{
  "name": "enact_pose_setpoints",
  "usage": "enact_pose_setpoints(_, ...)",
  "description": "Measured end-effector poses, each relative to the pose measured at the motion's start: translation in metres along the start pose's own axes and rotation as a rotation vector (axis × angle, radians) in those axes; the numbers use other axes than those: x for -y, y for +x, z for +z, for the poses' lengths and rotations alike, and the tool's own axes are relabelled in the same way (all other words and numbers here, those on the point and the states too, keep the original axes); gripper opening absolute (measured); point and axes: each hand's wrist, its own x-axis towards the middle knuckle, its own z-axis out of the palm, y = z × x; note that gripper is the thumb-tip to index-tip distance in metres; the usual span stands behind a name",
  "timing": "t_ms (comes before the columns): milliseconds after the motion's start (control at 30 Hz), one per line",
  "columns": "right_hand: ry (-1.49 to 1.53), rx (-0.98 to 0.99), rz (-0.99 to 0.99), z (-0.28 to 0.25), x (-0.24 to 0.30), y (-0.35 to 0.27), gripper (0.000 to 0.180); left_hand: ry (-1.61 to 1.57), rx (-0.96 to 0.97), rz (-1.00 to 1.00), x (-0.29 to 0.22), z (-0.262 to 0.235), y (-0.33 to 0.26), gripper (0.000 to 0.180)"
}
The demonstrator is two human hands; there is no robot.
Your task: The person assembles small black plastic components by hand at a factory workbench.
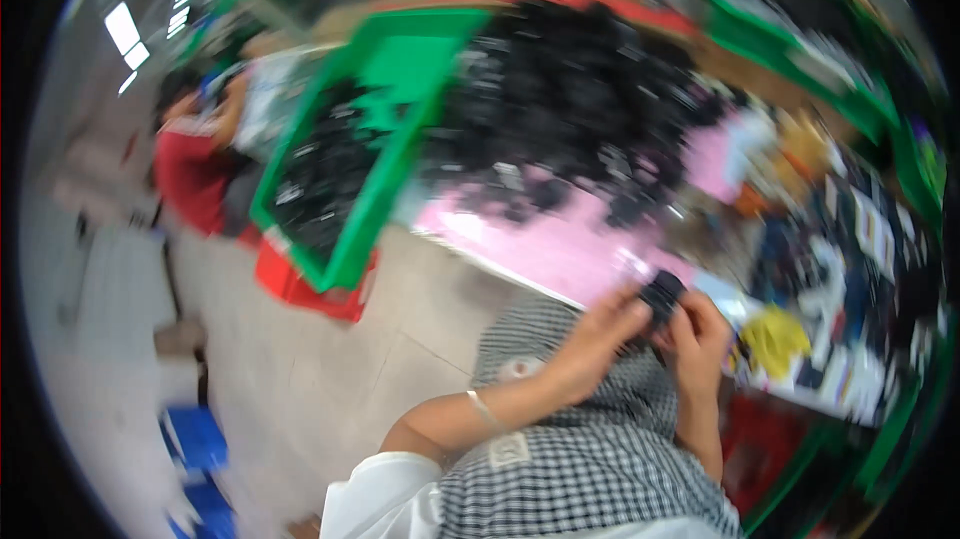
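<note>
Here, one green crate [415, 47] sits beside one blurred black heap [580, 89] of uncountable pieces on the pink bench [555, 251], while the left hand [600, 329] and right hand [700, 331] share a grip on one dark piece [662, 291] near its edge, left of one yellow bundle [776, 341].

I am at a pink-topped worktable [510, 249], beside a pale beige floor [340, 369] with thin joint lines. High to my left, bright white rectangular lights [122, 29] glow in a row.
</note>
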Motion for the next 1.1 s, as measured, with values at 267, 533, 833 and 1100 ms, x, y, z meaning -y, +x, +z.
enact_pose_setpoints(267, -0.07, 0.109, -0.068, 0.02, 0.008, 0.0, 0.002, -0.221, 0.01, -0.022, 0.003, -0.002, -0.016, 0.032)
enact_pose_setpoints(533, -0.074, 0.09, -0.203, 0.026, -0.01, 0.004, 0.001, -0.342, 0.029, -0.06, -0.005, -0.008, -0.013, 0.023)
enact_pose_setpoints(833, -0.104, 0.084, -0.295, 0.024, -0.002, -0.003, 0.005, -0.357, 0.113, -0.11, -0.002, -0.008, -0.016, 0.03)
enact_pose_setpoints(1100, -0.301, -0.05, -0.32, 0.037, 0.001, -0.013, 0.027, -0.104, -0.055, 0.261, -0.008, -0.007, -0.012, 0.049)
